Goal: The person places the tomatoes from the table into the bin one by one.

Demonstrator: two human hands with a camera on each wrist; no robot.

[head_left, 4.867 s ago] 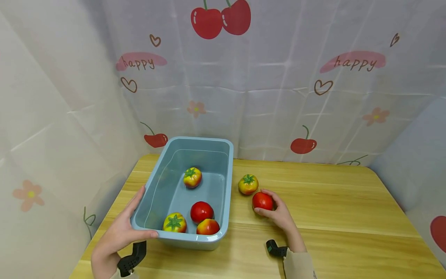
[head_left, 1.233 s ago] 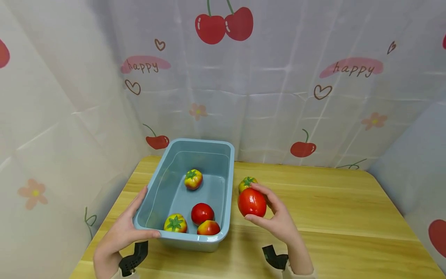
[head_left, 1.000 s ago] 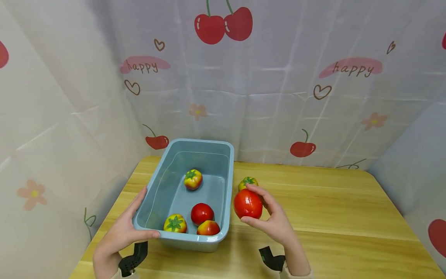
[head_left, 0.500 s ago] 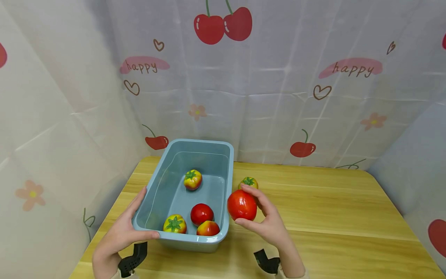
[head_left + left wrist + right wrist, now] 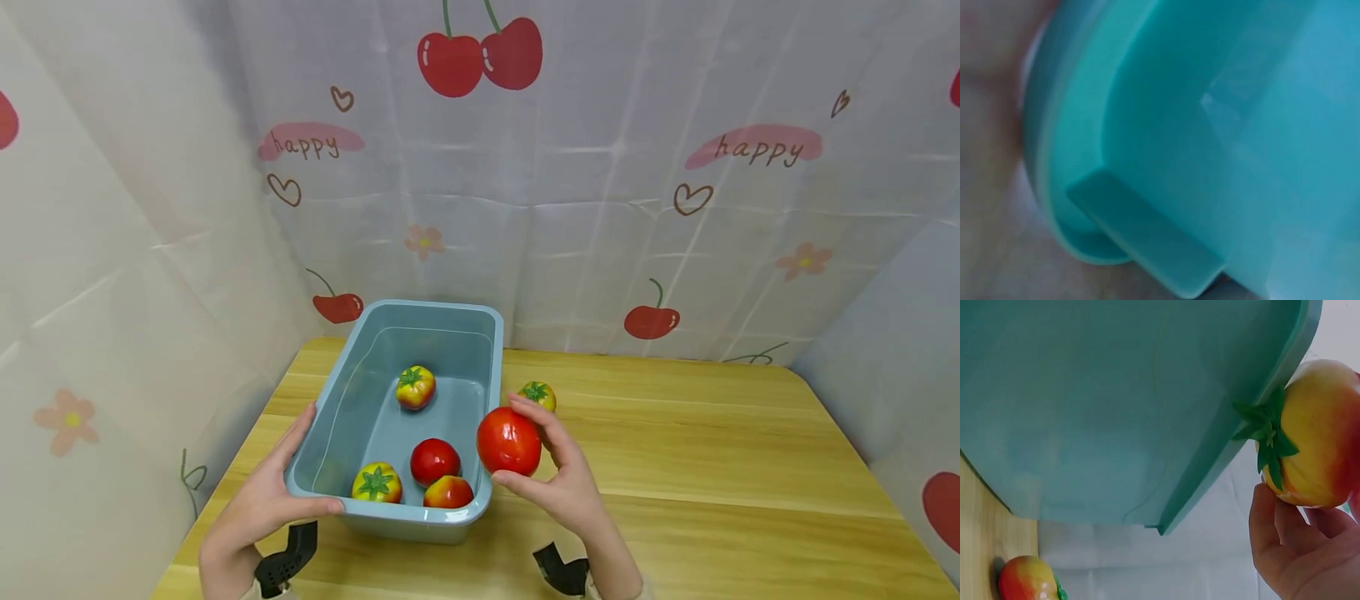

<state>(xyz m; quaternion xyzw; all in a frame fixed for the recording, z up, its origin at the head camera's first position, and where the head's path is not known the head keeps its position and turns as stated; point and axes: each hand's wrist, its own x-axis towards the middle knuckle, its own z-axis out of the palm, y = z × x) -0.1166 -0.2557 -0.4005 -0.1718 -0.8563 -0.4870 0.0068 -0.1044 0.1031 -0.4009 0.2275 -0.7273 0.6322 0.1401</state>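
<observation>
My left hand [image 5: 258,500] grips the near left corner of a blue plastic bin [image 5: 491,367], thumb over the near rim. Its wrist view shows the bin's wall and lip [image 5: 1079,144] close up. With curled fingers and thumb, my right hand [image 5: 562,475] holds a toy tomato [image 5: 508,442], raised at the bin's right rim. It looks red from above; the right wrist view shows its yellow side and green leafy top [image 5: 1266,432]. Inside the bin lie a far yellow-red tomato [image 5: 416,388], a near yellow one [image 5: 377,482], a red one [image 5: 435,462] and a red-yellow one [image 5: 448,492].
Another yellow tomato [image 5: 542,395] sits on the wooden table [image 5: 712,467] right of the bin, partly behind my right hand. A white printed curtain [image 5: 570,233] hangs along the back and sides. Black camera mounts [image 5: 288,557] are on both wrists.
My right hand has picked the red tomato up off the table and carried it left to the bin's right rim. My left hand keeps its grip on the bin.
</observation>
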